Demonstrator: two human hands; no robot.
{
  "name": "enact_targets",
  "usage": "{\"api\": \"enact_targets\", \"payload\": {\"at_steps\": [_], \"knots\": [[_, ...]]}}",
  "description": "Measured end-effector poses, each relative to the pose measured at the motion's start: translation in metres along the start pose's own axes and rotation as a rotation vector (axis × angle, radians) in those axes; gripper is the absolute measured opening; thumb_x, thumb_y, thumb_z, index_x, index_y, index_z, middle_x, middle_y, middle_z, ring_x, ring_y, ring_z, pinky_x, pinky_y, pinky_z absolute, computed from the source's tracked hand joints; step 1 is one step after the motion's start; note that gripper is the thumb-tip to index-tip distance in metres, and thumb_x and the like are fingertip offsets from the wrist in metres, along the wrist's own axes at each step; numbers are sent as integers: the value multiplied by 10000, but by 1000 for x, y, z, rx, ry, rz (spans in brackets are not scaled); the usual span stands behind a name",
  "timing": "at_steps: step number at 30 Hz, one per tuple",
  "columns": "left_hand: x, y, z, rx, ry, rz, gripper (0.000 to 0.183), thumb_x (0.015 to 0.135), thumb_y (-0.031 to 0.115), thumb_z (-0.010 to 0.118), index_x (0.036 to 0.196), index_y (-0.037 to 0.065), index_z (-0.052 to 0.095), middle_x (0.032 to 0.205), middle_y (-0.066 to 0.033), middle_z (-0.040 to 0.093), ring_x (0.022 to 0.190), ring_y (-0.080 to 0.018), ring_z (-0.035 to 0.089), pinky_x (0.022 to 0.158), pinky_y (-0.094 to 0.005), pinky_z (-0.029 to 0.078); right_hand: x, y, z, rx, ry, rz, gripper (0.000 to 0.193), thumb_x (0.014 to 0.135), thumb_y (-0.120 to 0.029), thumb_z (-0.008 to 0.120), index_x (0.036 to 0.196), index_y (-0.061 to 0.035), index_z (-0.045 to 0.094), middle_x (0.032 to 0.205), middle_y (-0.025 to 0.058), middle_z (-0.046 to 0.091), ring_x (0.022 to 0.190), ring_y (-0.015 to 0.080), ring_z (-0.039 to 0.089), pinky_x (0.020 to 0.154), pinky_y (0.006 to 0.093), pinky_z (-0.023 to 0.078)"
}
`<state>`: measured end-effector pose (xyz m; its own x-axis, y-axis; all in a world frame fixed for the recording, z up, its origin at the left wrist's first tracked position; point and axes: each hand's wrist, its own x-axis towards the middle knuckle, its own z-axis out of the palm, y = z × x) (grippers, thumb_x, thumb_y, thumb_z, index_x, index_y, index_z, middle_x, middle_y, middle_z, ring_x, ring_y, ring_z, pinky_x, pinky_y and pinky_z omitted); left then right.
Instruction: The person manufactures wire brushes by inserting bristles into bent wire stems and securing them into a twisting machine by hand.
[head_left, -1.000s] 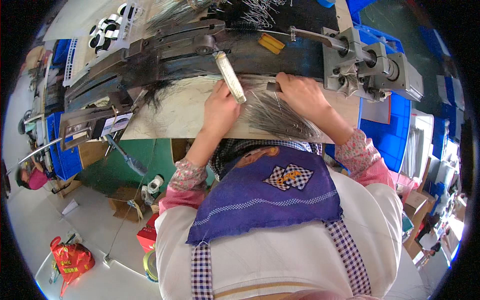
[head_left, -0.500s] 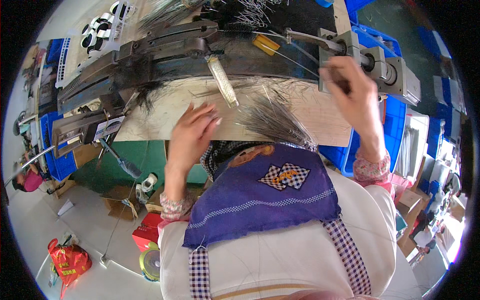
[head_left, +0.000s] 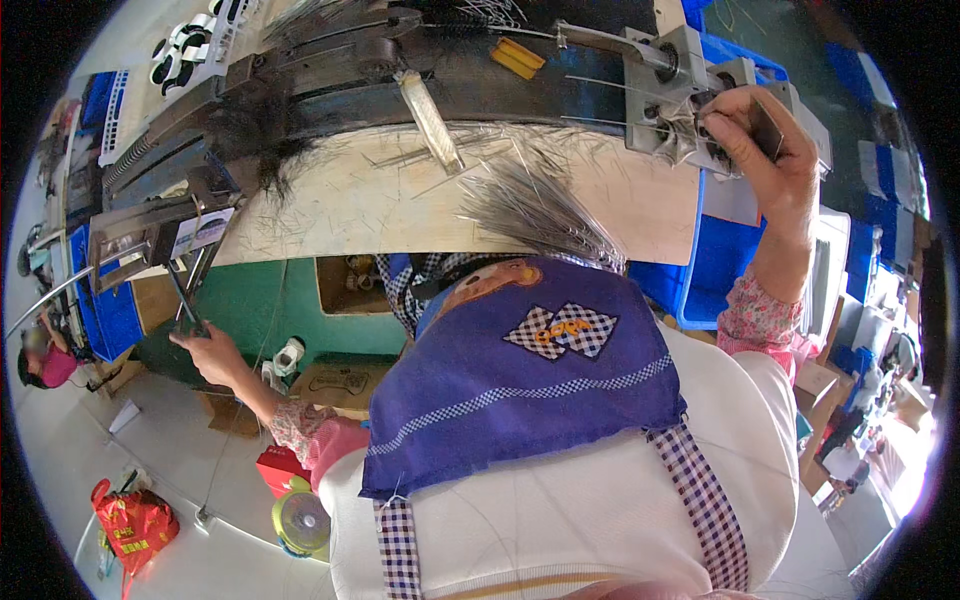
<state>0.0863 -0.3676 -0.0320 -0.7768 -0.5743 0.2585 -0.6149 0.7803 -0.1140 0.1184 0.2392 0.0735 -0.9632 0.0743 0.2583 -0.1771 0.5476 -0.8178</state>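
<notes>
Two hands are spread far apart, one at each end of the wooden surface [head_left: 640, 205]. The right hand [head_left: 765, 150] is raised at the far right corner, against the grey metal block [head_left: 668, 85] of the machine; its fingers [head_left: 722, 108] are curled and pressed together around a small dark part at the block's face, though I cannot tell exactly what they pinch. Thin wires run out of that block, their long axis lying along the far edge of the surface and pointing left toward the black belt [head_left: 450, 95]. The left hand [head_left: 205, 350] hangs below the left edge of the surface, fingers closed on a thin dark lever [head_left: 185, 295] that points up toward a metal bracket [head_left: 150, 235]. A bundle of grey bristles [head_left: 535, 205] lies near the front edge, fanned out, its tips pointing away from the person and to the left, its gathered end toward the blue apron [head_left: 520, 390]. A pale flat bar [head_left: 430, 120] lies slanted across the far edge, beside a tuft of black fibre [head_left: 255, 140].
</notes>
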Motion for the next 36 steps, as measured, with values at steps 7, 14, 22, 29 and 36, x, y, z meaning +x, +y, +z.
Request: {"api": "enact_targets", "payload": {"at_steps": [7,14,22,29,36], "knots": [[-48,77,-4,-380,352,656,601,932,295,566,1415,7,355,1338,-239,494,1227,-379,482,1005,-480,382,2,-18,-10,-204,-387,-91,61,852,-17,651,870,22,608,758,27,571,709,70,501,637,209,402],[-176,232,-156,-1093,-856,1362,261,869,159,620,1046,-21,553,1030,-167,620,961,-360,591,806,-413,466,7,-51,52,-95,-499,-399,193,756,-38,689,940,-2,642,822,92,615,749,240,612,676,320,485],[-179,226,-82,-1010,-381,1643,159,750,89,664,866,29,574,862,-73,567,852,-262,582,741,-353,491,-132,33,52,-332,-405,463,553,815,-167,712,1307,-110,464,799,120,614,709,244,627,646,347,494],[-181,255,-41,-970,-397,1808,141,745,47,638,851,1,557,1002,-101,563,969,-298,553,838,-384,464,-123,77,93,-486,-321,140,452,792,-128,657,1213,-106,495,957,133,637,834,360,631,681,438,511],[-153,219,-59,-955,-371,1476,146,771,-2,608,915,12,592,1015,-116,611,927,-291,595,809,-369,488,-63,79,98,-445,-284,12,354,859,-184,631,1188,-87,544,1042,141,641,897,339,638,737,402,526]]}}
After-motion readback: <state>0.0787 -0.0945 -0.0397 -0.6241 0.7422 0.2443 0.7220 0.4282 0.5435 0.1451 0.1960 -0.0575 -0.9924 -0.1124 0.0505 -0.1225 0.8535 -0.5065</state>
